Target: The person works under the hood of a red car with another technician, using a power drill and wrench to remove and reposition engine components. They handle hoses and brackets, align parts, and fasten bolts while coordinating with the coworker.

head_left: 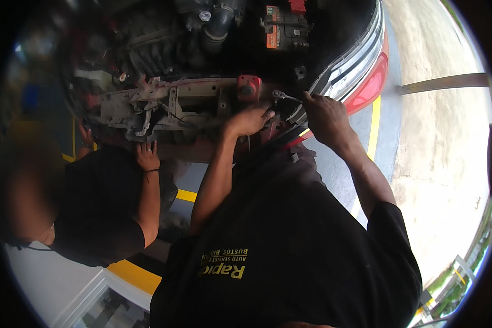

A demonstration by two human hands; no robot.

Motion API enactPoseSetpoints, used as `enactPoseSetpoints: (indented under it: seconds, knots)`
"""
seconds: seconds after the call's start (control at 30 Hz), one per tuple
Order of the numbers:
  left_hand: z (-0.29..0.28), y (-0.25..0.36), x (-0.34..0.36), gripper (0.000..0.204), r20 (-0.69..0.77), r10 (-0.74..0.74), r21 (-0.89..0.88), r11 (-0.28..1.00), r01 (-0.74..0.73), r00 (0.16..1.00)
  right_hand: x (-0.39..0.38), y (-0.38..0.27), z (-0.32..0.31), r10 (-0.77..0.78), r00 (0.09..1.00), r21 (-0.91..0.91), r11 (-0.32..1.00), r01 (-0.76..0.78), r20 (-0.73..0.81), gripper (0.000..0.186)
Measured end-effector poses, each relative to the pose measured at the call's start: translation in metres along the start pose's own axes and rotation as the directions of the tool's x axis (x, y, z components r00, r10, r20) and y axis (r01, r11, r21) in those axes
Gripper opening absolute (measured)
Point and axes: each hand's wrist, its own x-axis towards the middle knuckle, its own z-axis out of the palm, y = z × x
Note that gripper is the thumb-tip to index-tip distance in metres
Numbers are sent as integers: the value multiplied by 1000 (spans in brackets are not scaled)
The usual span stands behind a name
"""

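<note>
My right hand (327,117) is closed around the handle of a ratchet wrench (291,97). The wrench's round metal head sits against the car's front frame beside the headlight (347,60). Just left of it, my left hand (250,120) lies at the frame with its fingers curled; what they grip, if anything, is hidden. Between and above my hands is a red bracket (249,87) with a dark latch. The front crossbeam (197,95) is bare, pale and dusty, with a hood latch part (143,123) hanging at its left.
A co-worker in black crouches on my left, one hand (147,156) on the red lower panel and another hand (86,136) farther left. A battery (286,28) and a black air hose (216,34) are in the engine bay. Yellow lines (374,128) mark the floor.
</note>
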Motion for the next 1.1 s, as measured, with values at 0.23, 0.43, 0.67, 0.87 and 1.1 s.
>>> enactPoseSetpoints:
  seconds: [0.23,0.43,0.67,0.87,1.1]
  knots:
    - [-2,-1,2,49,57,-18,19,1000,17,998,-12,-42,3,-80,990,221,974,53,115,26]
    - [-5,9,-3,52,24,41,42,998,-42,999,-5,0,21,-60,994,-80,995,53,-88,23]
    - [1,1,7,48,70,0,75,997,-5,998,-1,-29,-1,-5,954,138,990,-39,300,27]
    - [2,3,10,46,93,-9,88,996,1,996,6,-7,31,-97,985,-39,994,104,146,32]
    - [2,5,9,45,80,-35,41,999,32,996,19,-18,-23,29,998,-38,999,-27,57,19]
